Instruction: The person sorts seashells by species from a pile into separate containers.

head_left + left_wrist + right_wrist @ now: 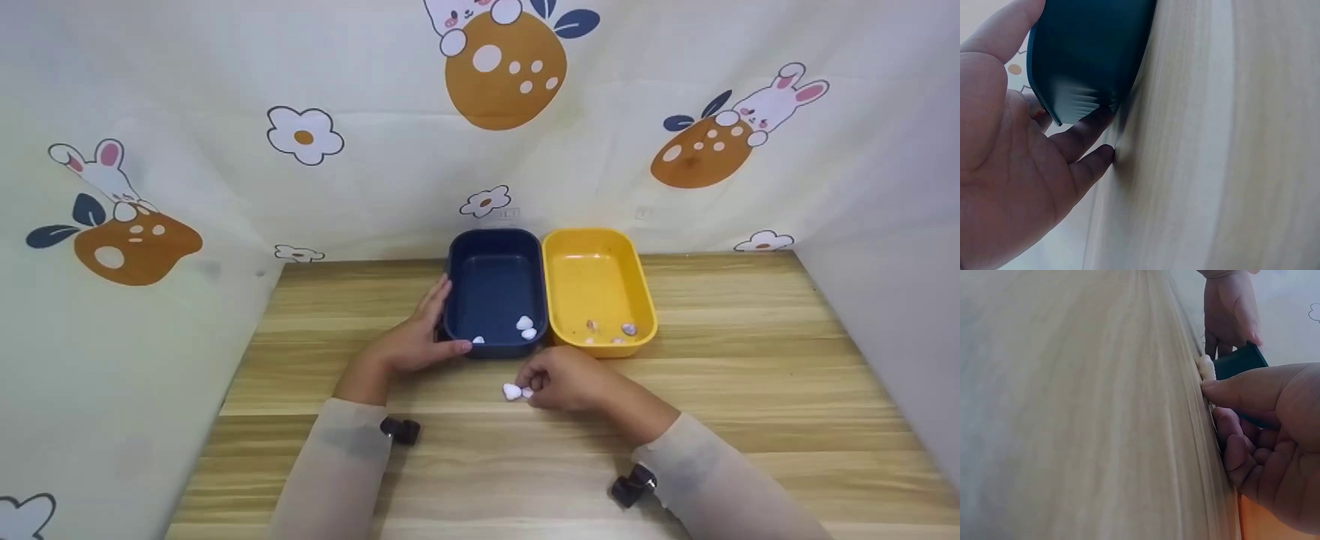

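Observation:
My left hand [409, 341] rests along the left side of a dark blue plastic bin [495, 300], thumb at its front rim and fingers fairly straight against the wall. The left wrist view shows these fingers [1086, 132] spread against the bin's outside. In front of the bins, my right hand [566, 379] is low at the table, its thumb and forefinger pinching a small white shell [527, 392]. Another white shell [512, 391] lies just left of those fingertips. Beyond the thumb, a white shell [1206, 367] also shows in the right wrist view. Curled fingers partly hide the pinched piece.
Several white shells [525, 323] lie near the front inside the blue bin. A yellow bin [645, 300] stands against its right side, with several small brownish and greyish pieces [628, 329] inside. Both bins sit at the back of the wooden table [337, 300], before a printed cloth [375, 187].

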`<state>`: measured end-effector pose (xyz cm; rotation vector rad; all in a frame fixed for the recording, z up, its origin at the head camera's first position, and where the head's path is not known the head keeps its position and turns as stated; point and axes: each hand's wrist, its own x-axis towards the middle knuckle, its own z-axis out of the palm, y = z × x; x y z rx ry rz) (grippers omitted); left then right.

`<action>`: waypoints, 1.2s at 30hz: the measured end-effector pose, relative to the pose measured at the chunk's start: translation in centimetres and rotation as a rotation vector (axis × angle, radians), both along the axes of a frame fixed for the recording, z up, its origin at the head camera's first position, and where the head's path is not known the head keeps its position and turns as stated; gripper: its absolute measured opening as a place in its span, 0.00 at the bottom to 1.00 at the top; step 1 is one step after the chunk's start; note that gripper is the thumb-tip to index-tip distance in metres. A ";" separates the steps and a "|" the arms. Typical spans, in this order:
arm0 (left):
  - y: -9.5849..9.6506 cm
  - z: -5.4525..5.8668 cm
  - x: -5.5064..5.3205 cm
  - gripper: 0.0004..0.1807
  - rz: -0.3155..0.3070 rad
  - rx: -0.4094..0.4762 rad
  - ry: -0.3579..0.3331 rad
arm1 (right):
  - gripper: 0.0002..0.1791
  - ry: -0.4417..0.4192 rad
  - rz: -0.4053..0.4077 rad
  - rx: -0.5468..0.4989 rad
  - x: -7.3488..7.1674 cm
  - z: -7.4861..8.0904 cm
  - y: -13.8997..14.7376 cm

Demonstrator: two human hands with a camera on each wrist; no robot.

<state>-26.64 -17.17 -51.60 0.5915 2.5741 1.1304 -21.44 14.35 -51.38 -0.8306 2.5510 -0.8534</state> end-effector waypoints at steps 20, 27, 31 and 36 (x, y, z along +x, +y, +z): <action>0.0 0.1 0.0 0.66 -0.012 0.012 0.004 | 0.10 -0.016 0.004 -0.023 0.0 0.0 0.1; -0.1 0.1 0.0 0.67 -0.005 -0.001 -0.002 | 0.09 -0.013 -0.004 -0.007 0.0 0.0 0.1; -0.1 0.1 -0.1 0.67 -0.005 -0.001 0.001 | 0.08 -0.020 -0.012 -0.005 0.0 0.0 0.1; -0.1 0.1 -0.1 0.67 -0.009 -0.004 0.002 | 0.07 -0.028 -0.013 0.017 0.0 0.4 0.2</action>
